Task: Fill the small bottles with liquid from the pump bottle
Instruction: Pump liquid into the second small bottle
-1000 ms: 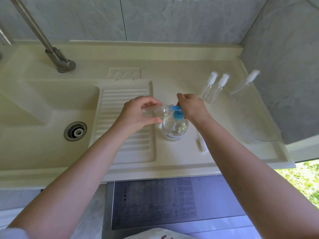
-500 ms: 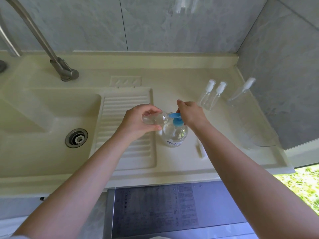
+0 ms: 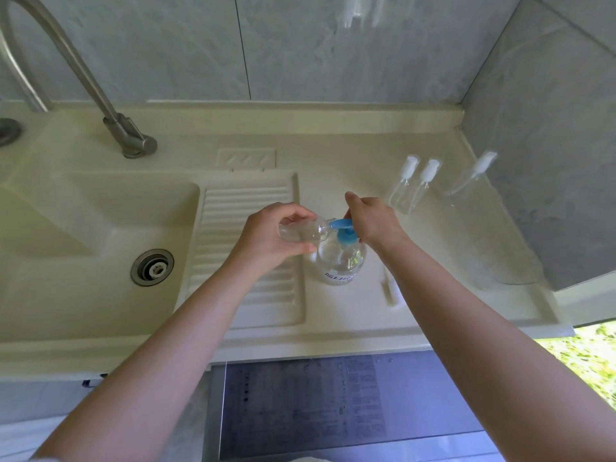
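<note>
A clear pump bottle point(image 3: 340, 261) with a blue pump head point(image 3: 343, 228) stands on the cream counter beside the ribbed drainboard. My left hand point(image 3: 266, 238) holds a small clear bottle point(image 3: 303, 230) tilted on its side, its open mouth against the blue spout. My right hand point(image 3: 373, 218) rests on the pump head from the right, fingers closed over it. Two capped small bottles point(image 3: 411, 186) stand together further back on the right, and a third point(image 3: 470, 181) leans by the wall. A white cap piece point(image 3: 390, 288) lies on the counter beside my right forearm.
The sink basin with its drain point(image 3: 152, 267) lies to the left, under a steel tap point(image 3: 110, 105). The ribbed drainboard point(image 3: 240, 208) sits between basin and pump bottle. A grey wall point(image 3: 550, 128) bounds the counter on the right. The counter's front edge point(image 3: 300, 345) runs below my forearms.
The view has tilted so the counter sits lower in the frame. Both hands keep the same hold at the pump bottle.
</note>
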